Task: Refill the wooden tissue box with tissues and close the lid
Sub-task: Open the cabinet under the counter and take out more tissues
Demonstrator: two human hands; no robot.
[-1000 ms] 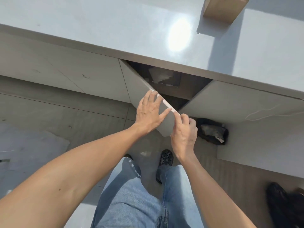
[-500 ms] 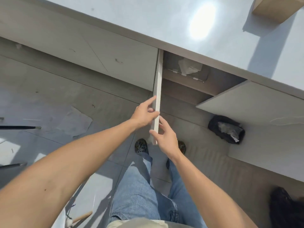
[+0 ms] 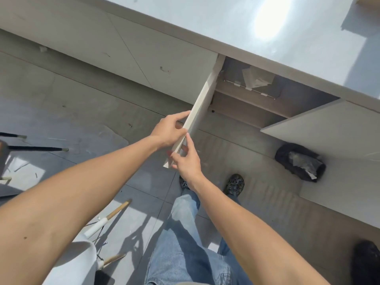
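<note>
My left hand point(image 3: 168, 132) and my right hand point(image 3: 185, 159) both hold the free edge of a pale cabinet door point(image 3: 202, 99), which stands swung open under the grey countertop point(image 3: 236, 23). Inside the open cabinet, on a shelf, lies a clear pack of tissues point(image 3: 255, 81). Only a corner of the wooden tissue box point(image 3: 368, 0) shows, at the top right on the counter.
A second cabinet door point(image 3: 320, 128) stands open on the right. A black bag point(image 3: 300, 163) lies on the floor below it. Chair legs point(image 3: 37, 149) and a white chair point(image 3: 82, 254) stand at the left. My feet point(image 3: 234, 184) are on the tiled floor.
The left cabinet door has swung further open under both hands. My view has shifted left, so the wooden tissue box has slid almost out of frame.
</note>
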